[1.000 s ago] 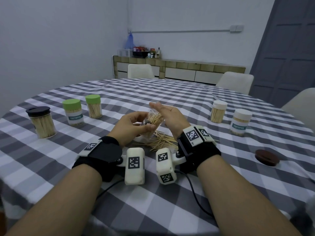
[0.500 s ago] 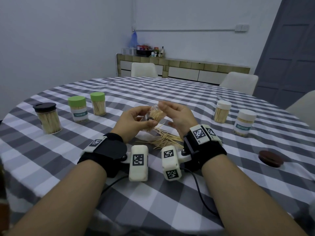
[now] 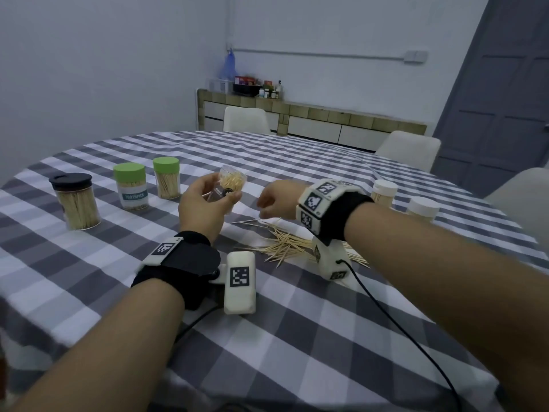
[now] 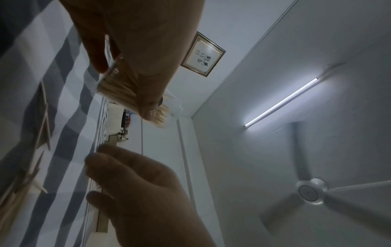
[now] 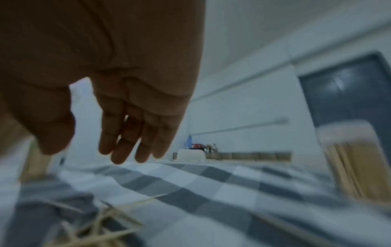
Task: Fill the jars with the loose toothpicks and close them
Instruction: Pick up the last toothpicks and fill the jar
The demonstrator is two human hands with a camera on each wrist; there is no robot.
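Observation:
My left hand (image 3: 208, 200) grips a clear, lidless jar (image 3: 231, 183) packed with toothpicks and holds it upright above the table; in the left wrist view the jar (image 4: 118, 90) sits between thumb and fingers. To its right my right hand (image 3: 274, 200) hovers with relaxed, straight fingers (image 5: 127, 142) and holds nothing. A pile of loose toothpicks (image 3: 285, 242) lies on the checked cloth below and between the hands, also seen blurred as loose toothpicks (image 5: 95, 225) in the right wrist view.
On the left stand a black-lidded jar (image 3: 75, 200) and two green-lidded jars (image 3: 130, 185), (image 3: 167, 181), all filled. Two white-lidded jars (image 3: 383, 193), (image 3: 421, 208) stand on the right behind my forearm. White chairs (image 3: 246, 120) ring the round table (image 3: 297, 337).
The right hand has let go of the jar's mouth and drawn off to the right. The left hand has lifted the jar and turned it upright. The head view has swung left.

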